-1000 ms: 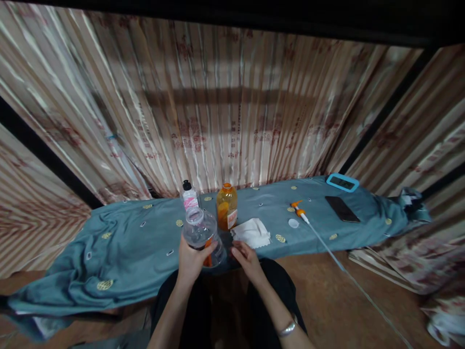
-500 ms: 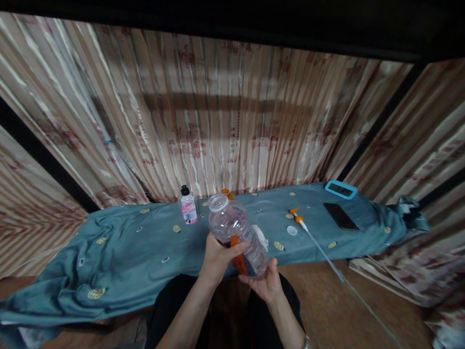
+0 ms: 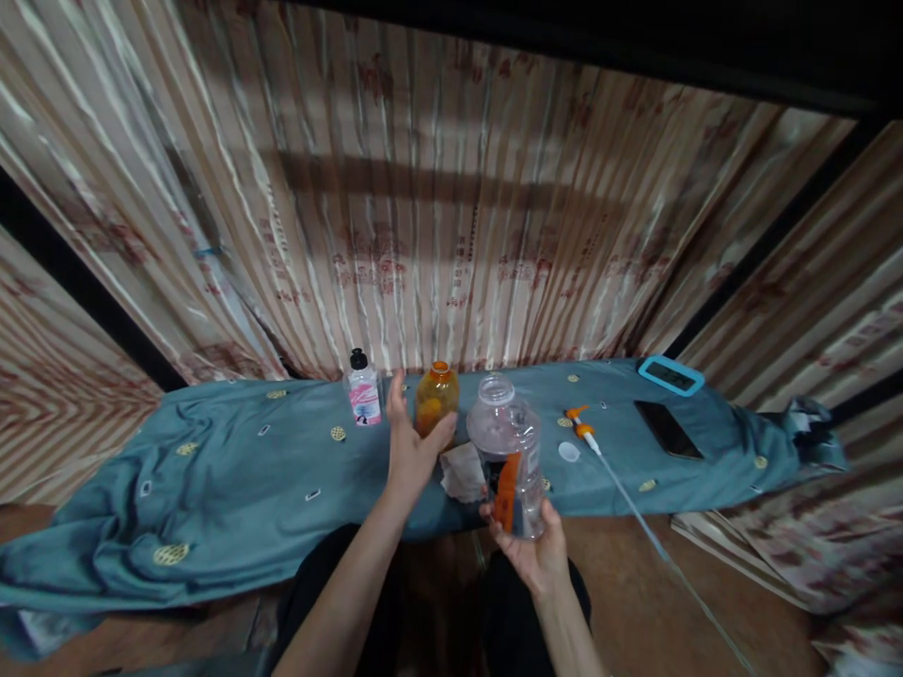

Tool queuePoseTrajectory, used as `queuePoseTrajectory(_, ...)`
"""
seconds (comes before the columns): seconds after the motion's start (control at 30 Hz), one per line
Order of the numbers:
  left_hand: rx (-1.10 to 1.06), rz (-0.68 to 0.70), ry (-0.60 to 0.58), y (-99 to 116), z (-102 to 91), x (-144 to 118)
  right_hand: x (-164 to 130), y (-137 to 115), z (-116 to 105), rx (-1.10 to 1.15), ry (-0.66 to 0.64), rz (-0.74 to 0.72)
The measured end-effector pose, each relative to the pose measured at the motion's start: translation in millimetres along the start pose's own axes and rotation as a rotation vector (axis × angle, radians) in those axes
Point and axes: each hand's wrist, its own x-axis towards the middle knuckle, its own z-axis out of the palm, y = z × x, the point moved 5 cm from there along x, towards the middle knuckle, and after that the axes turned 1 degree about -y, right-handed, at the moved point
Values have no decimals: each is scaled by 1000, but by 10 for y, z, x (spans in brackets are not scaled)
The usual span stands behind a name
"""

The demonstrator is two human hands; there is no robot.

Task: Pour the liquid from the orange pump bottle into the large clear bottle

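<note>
My right hand (image 3: pixel 534 553) grips a clear, uncapped plastic bottle (image 3: pixel 506 451) with an orange label from below, holding it upright over the near edge of the teal-covered table (image 3: pixel 240 480). My left hand (image 3: pixel 409 449) reaches forward with fingers spread, its fingertips around the lower part of an amber bottle (image 3: pixel 435 398) with an orange rim that stands on the cloth. Between the hands lies a crumpled white tissue (image 3: pixel 462 470).
A small white bottle (image 3: pixel 362 390) with a black cap and pink label stands left of the amber one. An orange pump head with a long white tube (image 3: pixel 589 434), a white cap (image 3: pixel 568 451), a black phone (image 3: pixel 668 429) and a blue-framed device (image 3: pixel 670 375) lie to the right. Striped curtains hang behind.
The clear bottle passed from my left hand to my right hand and now stands upright. My left hand let go and reached forward to the amber bottle.
</note>
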Motion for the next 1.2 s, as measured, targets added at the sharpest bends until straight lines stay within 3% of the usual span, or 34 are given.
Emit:
queuePoseTrajectory(0.07, 79, -62, 34, -179, 21, 154, 11, -11, 7, 2, 20, -1)
queuePoseTrajectory(0.2, 80, -196, -11, -511, 194, 274, 36, -38, 22, 6, 59, 6)
queuePoseTrajectory(0.33, 40, -232, -68, -633, 268, 285, 33, -78, 35, 23, 98, -8)
queuePoseTrajectory(0.6, -81, -122, -50, -435, 170, 327, -43, -171, 57, 40, 157, -27)
queuePoseTrajectory(0.73, -182, -144, -139, -402, 330, 169, -68, -208, 114, 47, 196, -51)
queuePoseTrajectory(0.97, -135, -178, -292, -402, 594, -105, -224, -302, 142, 20, 303, -150)
queuePoseTrajectory(1.2, -37, -180, -346, -354, 680, -166, -528, -350, 59, -27, 453, -229)
